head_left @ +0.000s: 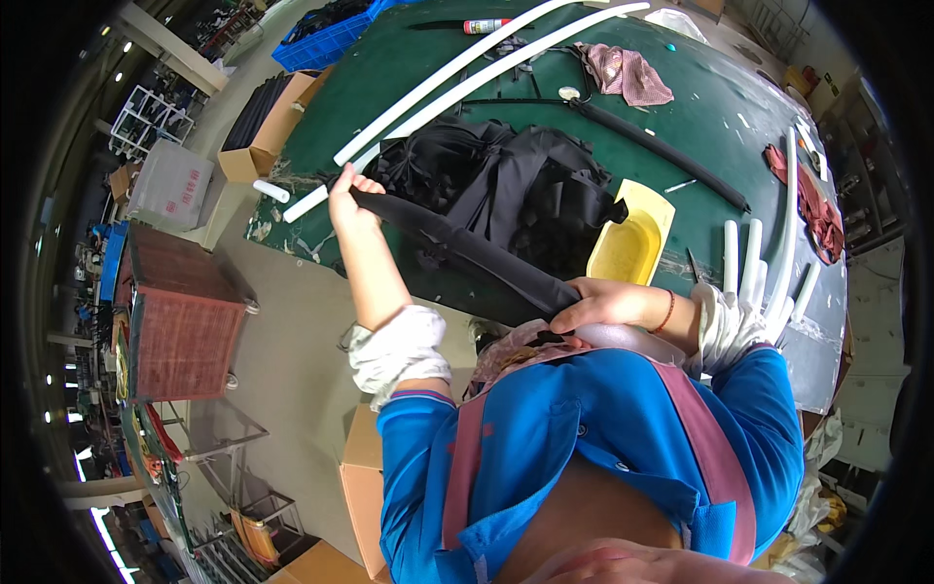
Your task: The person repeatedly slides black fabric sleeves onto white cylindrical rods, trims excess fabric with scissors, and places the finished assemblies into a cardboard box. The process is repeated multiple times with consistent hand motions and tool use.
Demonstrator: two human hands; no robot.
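A long black fabric strip (477, 255) is stretched slantwise in front of my body, its surface creased; I cannot tell whether it is flat or tubular. My left hand (354, 202) is closed round its far left end. At the near right end, my right hand (608, 304) grips the strip close to my apron, fingers partly hidden. Just beyond lies a heap of black fabric pieces (550, 170) on the green table. A yellow plastic tub (662, 222) stands beside the heap, past my right hand.
Long white tubes (428, 90) lie across the green table (336, 122); shorter white tubes (754, 253) stand at the right. A black rod (671, 156) and a checked cloth (637, 78) lie farther back. A reddish-brown wheeled cart (185, 321) and a cardboard box (265, 131) are at the left.
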